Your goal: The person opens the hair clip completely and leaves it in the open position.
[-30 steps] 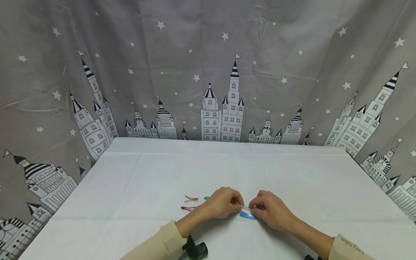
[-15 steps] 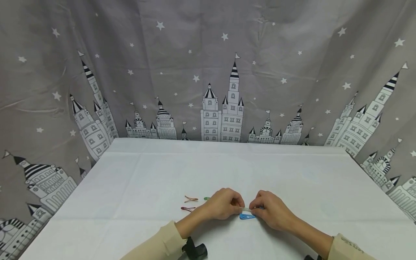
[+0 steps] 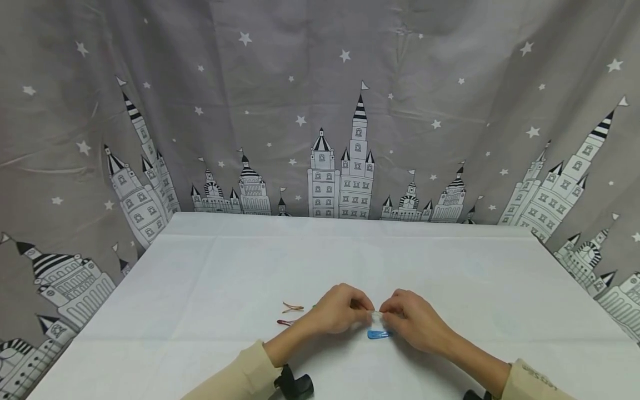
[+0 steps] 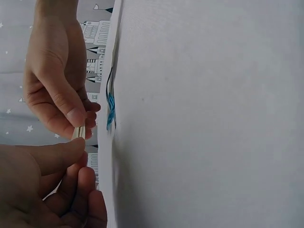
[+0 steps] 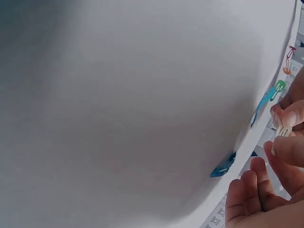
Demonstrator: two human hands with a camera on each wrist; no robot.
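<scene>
A cream-white snap hair clip (image 3: 376,313) is stretched between my two hands above the table. My left hand (image 3: 340,310) pinches one end of it between thumb and fingertips. At the other end, my right hand (image 3: 414,321) pinches it too, as the left wrist view shows with the clip (image 4: 79,132) between both thumbs. Most of the clip is covered by the fingers. Below the hands lies a blue snap hair clip (image 3: 378,334), apart from them. In the right wrist view, this blue clip (image 5: 223,167) rests on the white cloth.
Left of my left wrist lie an orange clip (image 3: 292,307) and a dark red clip (image 3: 286,322). A green clip (image 5: 279,88) and a light blue one (image 5: 262,104) show in the right wrist view. A grey printed curtain (image 3: 260,111) hangs behind the white table (image 3: 240,255).
Both hands have risen slightly with the cream clip, and their fingertips have come a little closer together. More of the gap above the blue clip shows. The head view has shifted slightly.
</scene>
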